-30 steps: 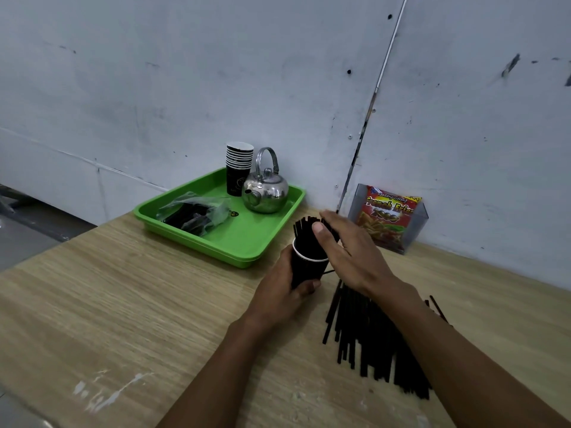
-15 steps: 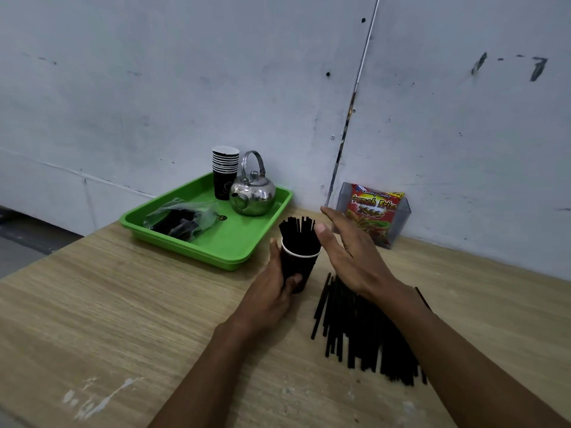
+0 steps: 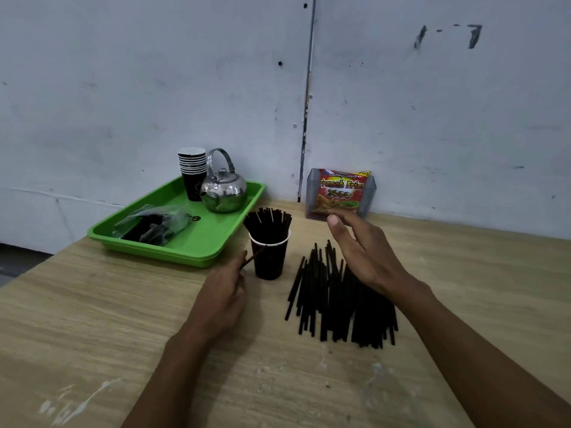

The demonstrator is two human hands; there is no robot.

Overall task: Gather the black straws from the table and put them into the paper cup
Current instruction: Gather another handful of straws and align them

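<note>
A black paper cup (image 3: 268,262) with a white rim stands upright on the wooden table (image 3: 92,304), packed with black straws (image 3: 267,223) that fan out above it. To its right, a pile of loose black straws (image 3: 324,307) lies flat on the table. My left hand (image 3: 222,291) rests just left of the cup, apart from it, and pinches a single thin straw (image 3: 254,257) that slants up against the cup's side. My right hand (image 3: 364,251) hovers over the far end of the pile, fingers spread, holding nothing.
A green tray (image 3: 197,254) at the back left holds a steel kettle (image 3: 224,191), a stack of paper cups (image 3: 192,173) and a plastic bag of dark items (image 3: 154,223). A snack packet in a clear holder (image 3: 340,193) stands against the wall.
My left hand let go of the cup and drew back to its left side. My right hand left the cup's rim and moved right, over the pile.
</note>
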